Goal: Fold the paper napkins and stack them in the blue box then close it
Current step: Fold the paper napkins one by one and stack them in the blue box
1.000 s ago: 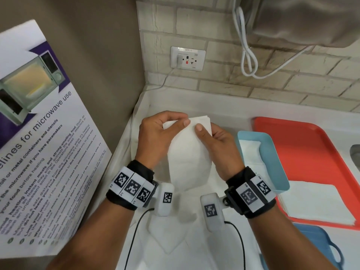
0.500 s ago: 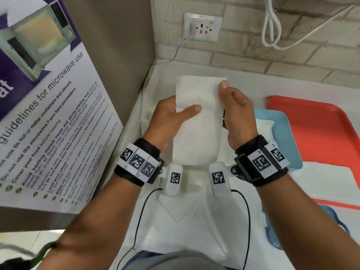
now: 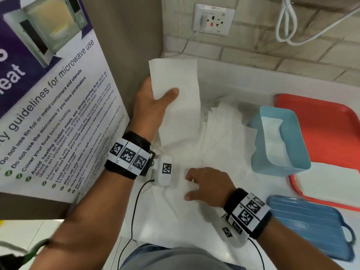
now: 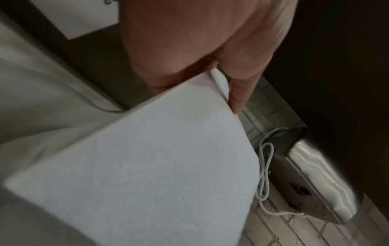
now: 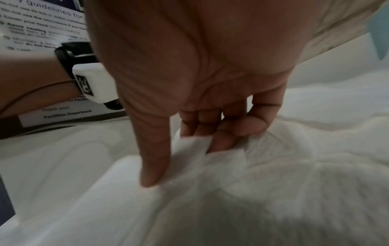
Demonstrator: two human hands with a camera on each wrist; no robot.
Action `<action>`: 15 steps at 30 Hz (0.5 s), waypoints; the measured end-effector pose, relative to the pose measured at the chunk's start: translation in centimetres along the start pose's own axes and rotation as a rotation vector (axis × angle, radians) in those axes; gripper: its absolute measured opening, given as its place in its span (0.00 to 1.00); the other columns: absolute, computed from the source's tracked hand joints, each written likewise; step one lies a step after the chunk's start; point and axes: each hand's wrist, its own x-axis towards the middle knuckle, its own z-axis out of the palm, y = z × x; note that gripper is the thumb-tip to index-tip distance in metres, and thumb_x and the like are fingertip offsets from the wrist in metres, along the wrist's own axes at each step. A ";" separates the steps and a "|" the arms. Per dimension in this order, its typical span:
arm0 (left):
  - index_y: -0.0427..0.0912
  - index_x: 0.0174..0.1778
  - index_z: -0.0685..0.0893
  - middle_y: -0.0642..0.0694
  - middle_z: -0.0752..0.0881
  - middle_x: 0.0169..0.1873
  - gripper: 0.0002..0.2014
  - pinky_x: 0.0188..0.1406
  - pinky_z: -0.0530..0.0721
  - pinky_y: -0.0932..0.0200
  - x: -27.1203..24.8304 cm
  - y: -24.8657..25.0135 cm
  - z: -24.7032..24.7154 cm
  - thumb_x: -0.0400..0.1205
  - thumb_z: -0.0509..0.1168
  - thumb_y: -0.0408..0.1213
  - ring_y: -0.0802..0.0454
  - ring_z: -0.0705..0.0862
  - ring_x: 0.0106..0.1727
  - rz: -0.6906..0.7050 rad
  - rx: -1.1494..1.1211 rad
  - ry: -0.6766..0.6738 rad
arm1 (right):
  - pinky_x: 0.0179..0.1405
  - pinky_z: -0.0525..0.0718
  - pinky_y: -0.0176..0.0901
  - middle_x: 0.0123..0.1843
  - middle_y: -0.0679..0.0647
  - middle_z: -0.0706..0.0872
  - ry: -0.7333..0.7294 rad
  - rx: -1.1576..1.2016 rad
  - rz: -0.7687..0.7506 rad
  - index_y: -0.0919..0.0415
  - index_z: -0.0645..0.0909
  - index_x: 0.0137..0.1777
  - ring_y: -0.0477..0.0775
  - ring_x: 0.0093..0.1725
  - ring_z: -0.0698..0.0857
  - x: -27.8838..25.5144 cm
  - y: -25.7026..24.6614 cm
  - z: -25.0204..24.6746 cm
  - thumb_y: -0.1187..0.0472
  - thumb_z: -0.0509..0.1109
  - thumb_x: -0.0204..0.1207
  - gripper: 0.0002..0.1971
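My left hand (image 3: 155, 102) holds a folded white napkin (image 3: 177, 98) upright above the counter, thumb across its front; the left wrist view shows the same napkin (image 4: 147, 166) pinched at its top edge. My right hand (image 3: 204, 185) is low near me, its fingers curled and pinching another napkin (image 5: 189, 146) from the loose white pile (image 3: 214, 137). The light blue box (image 3: 280, 141) stands open to the right of the pile, with folded napkins inside. Its darker blue ribbed lid (image 3: 311, 225) lies at the near right.
A red tray (image 3: 327, 121) behind the box carries a flat stack of napkins (image 3: 329, 184). A poster board (image 3: 48, 114) leans along the left. The brick wall with a socket (image 3: 213, 19) and a white cable (image 3: 288, 26) bounds the back.
My right hand let go of the folded napkin and dropped down to the pile near me. My left hand now holds the folded napkin alone, shifted left. The head view tilted further down.
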 end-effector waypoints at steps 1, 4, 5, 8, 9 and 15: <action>0.42 0.63 0.82 0.49 0.92 0.55 0.16 0.58 0.90 0.52 0.0 -0.2 -0.1 0.82 0.75 0.27 0.55 0.91 0.55 0.000 0.010 -0.004 | 0.48 0.71 0.43 0.48 0.38 0.80 -0.002 0.018 -0.006 0.42 0.79 0.61 0.46 0.52 0.79 0.1 0.1 -0.1 0.39 0.75 0.74 0.19; 0.47 0.63 0.79 0.50 0.90 0.57 0.23 0.61 0.89 0.48 0.2 -0.5 -0.5 0.76 0.79 0.35 0.54 0.90 0.56 0.012 0.070 0.032 | 0.44 0.75 0.44 0.34 0.39 0.78 0.053 0.269 -0.072 0.39 0.76 0.40 0.43 0.38 0.78 0.3 1.1 -1.2 0.44 0.77 0.76 0.11; 0.51 0.63 0.77 0.52 0.89 0.57 0.24 0.63 0.89 0.47 0.2 -0.5 -0.7 0.74 0.79 0.37 0.54 0.90 0.57 0.040 0.109 0.048 | 0.43 0.75 0.44 0.32 0.40 0.77 0.097 0.344 -0.118 0.40 0.75 0.36 0.42 0.36 0.76 0.4 1.6 -1.8 0.46 0.77 0.77 0.14; 0.54 0.70 0.75 0.58 0.85 0.62 0.29 0.68 0.86 0.45 0.2 -0.7 -1.1 0.76 0.78 0.35 0.54 0.88 0.63 0.170 0.260 0.071 | 0.43 0.78 0.41 0.36 0.44 0.82 0.178 0.624 -0.191 0.54 0.78 0.39 0.44 0.38 0.80 -0.2 2.1 -4.8 0.57 0.77 0.80 0.11; 0.52 0.77 0.72 0.61 0.83 0.65 0.33 0.69 0.86 0.50 0.2 -0.8 -1.1 0.78 0.77 0.31 0.56 0.86 0.66 0.194 0.285 0.066 | 0.43 0.80 0.39 0.39 0.47 0.84 0.194 0.795 -0.211 0.59 0.78 0.41 0.46 0.40 0.83 -0.5 2.2 -5.8 0.61 0.76 0.80 0.10; 0.55 0.73 0.82 0.68 0.84 0.68 0.24 0.78 0.78 0.50 0.2 -1.3 -1.1 0.84 0.68 0.26 0.61 0.82 0.73 0.261 0.380 -0.117 | 0.42 0.85 0.40 0.40 0.54 0.88 0.336 1.238 -0.365 0.59 0.82 0.43 0.51 0.40 0.87 -1.8 2.3 -10.8 0.65 0.76 0.76 0.05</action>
